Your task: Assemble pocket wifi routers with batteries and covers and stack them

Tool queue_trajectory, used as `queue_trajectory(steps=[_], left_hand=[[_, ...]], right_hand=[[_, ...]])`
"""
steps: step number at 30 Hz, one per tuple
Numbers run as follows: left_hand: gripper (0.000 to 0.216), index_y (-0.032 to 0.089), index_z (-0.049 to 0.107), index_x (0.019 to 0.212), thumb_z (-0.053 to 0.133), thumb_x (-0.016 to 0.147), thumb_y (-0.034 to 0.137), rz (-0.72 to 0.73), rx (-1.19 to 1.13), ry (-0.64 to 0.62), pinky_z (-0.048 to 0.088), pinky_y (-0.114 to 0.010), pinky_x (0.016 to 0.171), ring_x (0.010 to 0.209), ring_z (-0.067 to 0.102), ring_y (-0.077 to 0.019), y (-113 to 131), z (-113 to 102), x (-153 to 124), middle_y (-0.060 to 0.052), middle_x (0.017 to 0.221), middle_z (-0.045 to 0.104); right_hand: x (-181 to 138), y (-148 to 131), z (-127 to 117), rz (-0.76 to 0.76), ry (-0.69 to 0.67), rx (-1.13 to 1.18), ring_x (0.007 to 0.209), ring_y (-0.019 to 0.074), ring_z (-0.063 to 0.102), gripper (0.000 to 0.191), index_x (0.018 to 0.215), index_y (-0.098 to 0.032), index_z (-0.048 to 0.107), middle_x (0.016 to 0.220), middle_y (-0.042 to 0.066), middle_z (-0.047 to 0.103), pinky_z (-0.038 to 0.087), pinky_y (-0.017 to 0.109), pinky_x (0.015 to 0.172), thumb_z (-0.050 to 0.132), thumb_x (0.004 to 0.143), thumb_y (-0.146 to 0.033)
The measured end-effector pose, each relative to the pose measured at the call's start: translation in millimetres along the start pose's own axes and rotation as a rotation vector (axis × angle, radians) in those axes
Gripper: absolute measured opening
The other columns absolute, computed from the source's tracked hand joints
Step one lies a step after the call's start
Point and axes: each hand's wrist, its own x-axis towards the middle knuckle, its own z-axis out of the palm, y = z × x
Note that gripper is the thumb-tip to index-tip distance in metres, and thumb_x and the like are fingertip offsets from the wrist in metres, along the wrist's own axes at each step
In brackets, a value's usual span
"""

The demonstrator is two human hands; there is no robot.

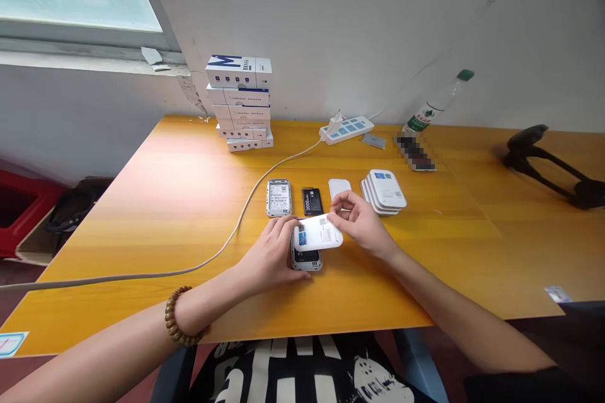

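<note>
My left hand point(273, 256) lies curled over a small open device body point(307, 259) on the wooden table point(155, 227), gripping its left side. My right hand point(360, 220) pinches the right end of a white back cover point(317, 233) held just above that body. Behind them lie another open device point(278, 197), a black battery point(312, 201) and a white cover point(339, 187). A fanned stack of white devices point(384, 192) sits to the right.
A stack of white and blue boxes point(242, 102) stands at the back. A power strip point(346, 129) with a white cable point(227, 242) runs left across the table. A plastic bottle point(437, 102), a phone point(414, 152) and a black stand point(551, 160) lie far right.
</note>
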Motion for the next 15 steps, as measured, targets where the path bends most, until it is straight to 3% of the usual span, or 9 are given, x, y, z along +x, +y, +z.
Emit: queue_trajectory(steps=[4,6,12,15], left_hand=[[0.105,0.024,0.039,0.15,0.098,0.067,0.047,0.001,0.018,-0.029,0.053,-0.067,0.113,0.141,0.052,-0.0441,0,-1,0,-0.02,0.151,0.053],[0.109,0.023,0.036,0.154,0.098,0.067,0.048,-0.001,0.025,-0.031,0.052,-0.068,0.113,0.141,0.052,-0.0446,1,-2,1,-0.021,0.152,0.052],[0.116,0.023,0.035,0.157,0.099,0.065,0.055,-0.026,0.019,-0.017,0.053,-0.069,0.111,0.138,0.054,-0.0457,3,0,2,-0.021,0.149,0.054],[0.123,0.021,0.035,0.157,0.101,0.061,0.058,-0.029,0.039,-0.012,0.051,-0.071,0.112,0.137,0.053,-0.0472,3,2,2,-0.023,0.147,0.054]], right_hand=[[-5,-4,-5,0.172,-0.407,-0.17,0.065,0.0174,0.065,0.035,0.11,-0.025,0.057,0.078,-0.004,0.063,0.049,0.028,0.057,0.075,0.083,-0.038],[-8,-6,-6,0.247,-0.54,-0.283,0.055,0.0161,0.062,0.031,0.11,-0.025,0.057,0.068,-0.007,0.063,0.046,0.027,0.053,0.074,0.086,-0.035],[-14,-9,7,0.353,-0.471,-0.51,0.046,0.0189,0.064,0.027,0.102,-0.023,0.053,0.063,-0.003,0.069,0.047,0.03,0.052,0.058,0.101,-0.05],[-17,-10,16,0.287,-0.442,-0.641,0.052,0.0194,0.064,0.038,0.086,-0.023,0.057,0.069,0.002,0.071,0.039,0.03,0.052,0.056,0.101,-0.057]])
